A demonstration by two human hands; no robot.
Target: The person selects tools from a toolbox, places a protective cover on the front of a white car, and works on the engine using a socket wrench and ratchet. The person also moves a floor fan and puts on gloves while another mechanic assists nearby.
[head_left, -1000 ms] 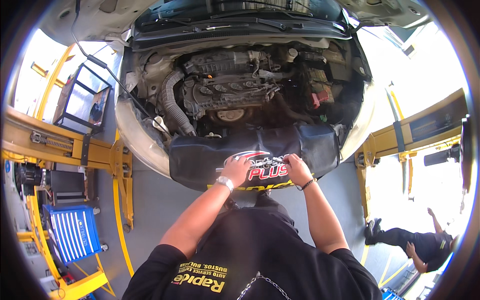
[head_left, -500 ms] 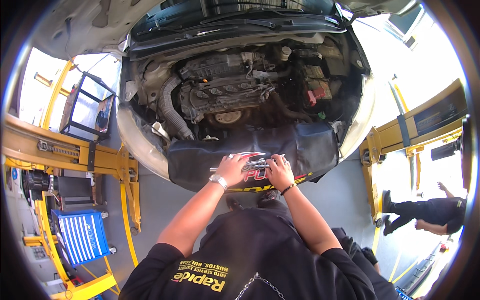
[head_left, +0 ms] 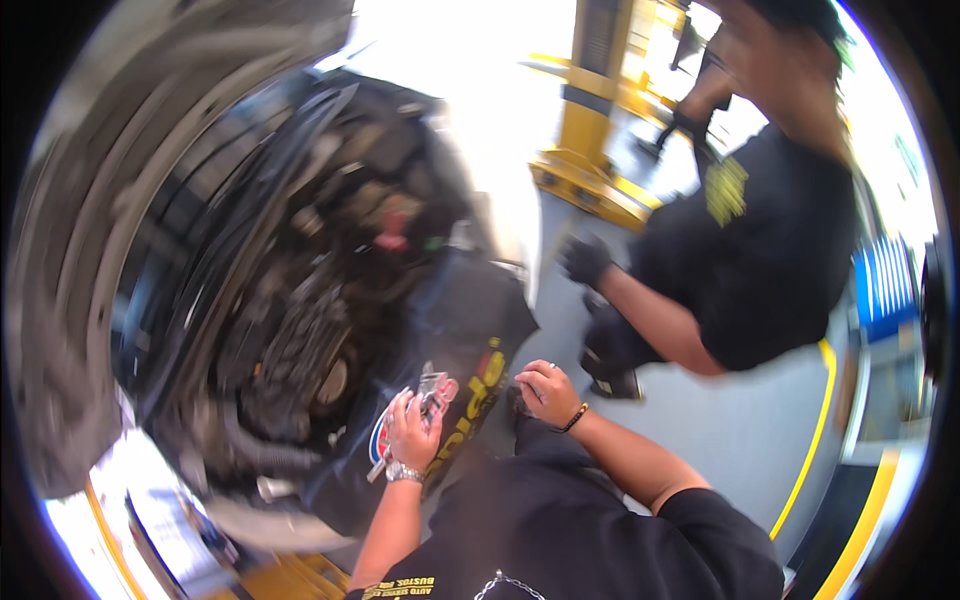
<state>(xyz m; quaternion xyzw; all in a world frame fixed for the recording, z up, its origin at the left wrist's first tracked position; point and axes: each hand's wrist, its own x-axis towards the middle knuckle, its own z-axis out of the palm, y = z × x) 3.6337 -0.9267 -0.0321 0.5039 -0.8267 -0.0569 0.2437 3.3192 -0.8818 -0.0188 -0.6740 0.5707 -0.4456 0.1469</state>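
Observation:
My left hand [head_left: 410,432], wearing a metal watch, rests over shiny wrenches [head_left: 436,384] on a black fender cover [head_left: 470,310]. Its fingers are bent around them, and a metal end sticks out beside the hand near the watch. The cover drapes over the car's front edge. Off the cover's edge, to the right, my right hand [head_left: 547,392] hovers above my lap with its fingers curled in. A beaded bracelet circles that wrist. Whatever those fingers may hold is hidden. Motion blur softens the tools' outlines.
The engine bay [head_left: 300,310] lies left under a raised hood [head_left: 80,250]. At right stands a co-worker [head_left: 760,240] in black, a dark-gloved hand close to the car. A yellow lift post [head_left: 590,130] rises behind, and a blue tool cabinet [head_left: 885,285] stands far right.
The view has swung right, bringing the co-worker close in. My right hand has left the wrenches and drawn away to the right; my left hand stays on them.

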